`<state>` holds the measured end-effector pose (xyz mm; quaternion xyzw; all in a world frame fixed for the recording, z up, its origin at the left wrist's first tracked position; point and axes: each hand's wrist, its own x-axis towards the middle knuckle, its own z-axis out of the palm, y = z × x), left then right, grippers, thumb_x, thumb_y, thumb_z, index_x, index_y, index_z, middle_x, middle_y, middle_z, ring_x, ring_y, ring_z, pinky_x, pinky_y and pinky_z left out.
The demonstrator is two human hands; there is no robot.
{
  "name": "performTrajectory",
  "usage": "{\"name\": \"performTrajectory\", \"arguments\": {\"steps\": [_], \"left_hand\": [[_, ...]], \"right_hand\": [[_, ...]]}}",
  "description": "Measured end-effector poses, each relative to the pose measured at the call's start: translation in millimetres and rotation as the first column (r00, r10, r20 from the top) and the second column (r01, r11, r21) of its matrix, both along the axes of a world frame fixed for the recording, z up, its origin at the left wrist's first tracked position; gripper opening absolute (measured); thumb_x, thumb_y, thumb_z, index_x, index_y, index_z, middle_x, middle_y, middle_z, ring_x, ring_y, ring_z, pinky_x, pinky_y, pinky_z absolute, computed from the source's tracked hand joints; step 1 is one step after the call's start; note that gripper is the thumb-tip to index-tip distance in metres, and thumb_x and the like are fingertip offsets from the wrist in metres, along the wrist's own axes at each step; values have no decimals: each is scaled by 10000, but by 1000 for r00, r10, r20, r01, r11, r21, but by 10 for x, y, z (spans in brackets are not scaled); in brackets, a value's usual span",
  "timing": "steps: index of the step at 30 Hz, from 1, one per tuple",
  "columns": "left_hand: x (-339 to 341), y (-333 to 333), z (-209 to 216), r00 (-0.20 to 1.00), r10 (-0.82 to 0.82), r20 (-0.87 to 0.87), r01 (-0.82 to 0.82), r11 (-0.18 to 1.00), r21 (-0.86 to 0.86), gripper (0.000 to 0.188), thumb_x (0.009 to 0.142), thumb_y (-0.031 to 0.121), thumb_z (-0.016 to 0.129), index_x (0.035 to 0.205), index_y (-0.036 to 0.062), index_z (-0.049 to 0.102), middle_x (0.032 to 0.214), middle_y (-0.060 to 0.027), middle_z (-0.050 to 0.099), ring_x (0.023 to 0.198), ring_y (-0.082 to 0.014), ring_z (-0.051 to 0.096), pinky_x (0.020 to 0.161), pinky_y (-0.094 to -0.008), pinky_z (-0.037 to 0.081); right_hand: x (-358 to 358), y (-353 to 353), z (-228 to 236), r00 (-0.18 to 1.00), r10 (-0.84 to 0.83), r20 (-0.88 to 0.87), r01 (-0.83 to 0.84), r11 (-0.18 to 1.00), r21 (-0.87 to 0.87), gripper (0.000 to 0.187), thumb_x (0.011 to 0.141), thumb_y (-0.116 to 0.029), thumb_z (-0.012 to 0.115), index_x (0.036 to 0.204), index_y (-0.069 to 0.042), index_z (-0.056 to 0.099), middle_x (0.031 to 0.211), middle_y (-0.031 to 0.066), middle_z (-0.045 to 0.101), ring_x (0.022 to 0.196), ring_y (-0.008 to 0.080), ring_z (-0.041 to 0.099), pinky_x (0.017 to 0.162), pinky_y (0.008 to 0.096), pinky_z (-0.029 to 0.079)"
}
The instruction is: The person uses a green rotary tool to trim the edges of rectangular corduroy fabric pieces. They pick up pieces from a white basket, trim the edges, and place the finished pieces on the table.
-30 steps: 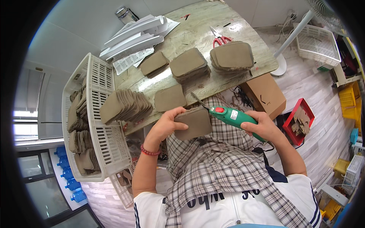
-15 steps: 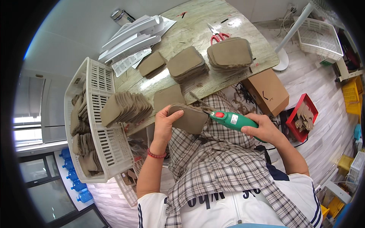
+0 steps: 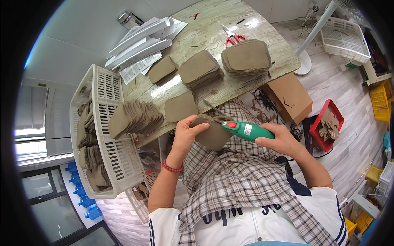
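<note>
My left hand (image 3: 187,135) pinches a brown-grey pad with rounded corners (image 3: 215,135) above my lap, thumb on its face. In my right hand (image 3: 277,139) is a green handheld power tool (image 3: 255,132) with a red switch. Its head meets the pad's upper right edge; whether it touches the rim I cannot tell. A thin dark strip (image 3: 214,107) sticks up beyond the head toward the table. Just past my left hand, a single pad (image 3: 180,107) lies at the table's edge. Several leaning pads (image 3: 135,118) stand in a row to its left.
Three pad stacks (image 3: 201,69) and red-handled scissors (image 3: 234,37) lie on the wooden table (image 3: 209,20). A white basket of pads (image 3: 117,151) stands at the left. Right of my lap are a cardboard box (image 3: 290,98) and a red tray of offcuts (image 3: 318,135).
The pad has turned in my left hand, its far corner now pointing lower and more to the right. The tool has shifted slightly left along its edge.
</note>
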<state>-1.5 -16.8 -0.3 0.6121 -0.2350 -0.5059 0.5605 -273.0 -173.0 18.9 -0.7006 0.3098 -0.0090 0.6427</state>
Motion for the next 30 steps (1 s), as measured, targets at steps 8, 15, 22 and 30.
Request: {"name": "performTrajectory", "arguments": {"steps": [8,15,22,30], "left_hand": [[16,-65,102,985,-162,-60,168,980,105,181,814,9,698,993,-9,685,897,-40,703,787,-99,637,744,-235,499],[51,-118,136,952,-307,7,299,929,218,199,779,28,725,972,-10,699,839,-31,700,743,-93,629,722,-237,497],[681,-27,-53,959,282,30,-275,951,-140,206,848,-29,625,1052,-2,635,937,-69,691,818,-138,650,766,-291,535],[755,-265,-337,56,83,995,-341,938,-59,534,768,43,684,1278,28,526,1317,-182,482,1217,-337,444,1045,-428,335]], "right_hand": [[58,-15,-25,999,11,37,-14,996,89,425,835,-313,725,1088,17,637,752,40,627,658,95,575,602,254,465],[252,-28,62,994,61,87,-65,997,43,389,846,-270,712,1090,21,628,753,34,615,660,81,561,597,248,461],[228,2,-144,981,-145,132,128,983,132,339,861,-263,697,1046,14,635,709,17,603,597,68,537,555,236,447],[21,-43,-307,973,-217,74,213,976,55,340,855,-265,709,1040,12,639,698,22,610,595,70,549,559,241,455]]}}
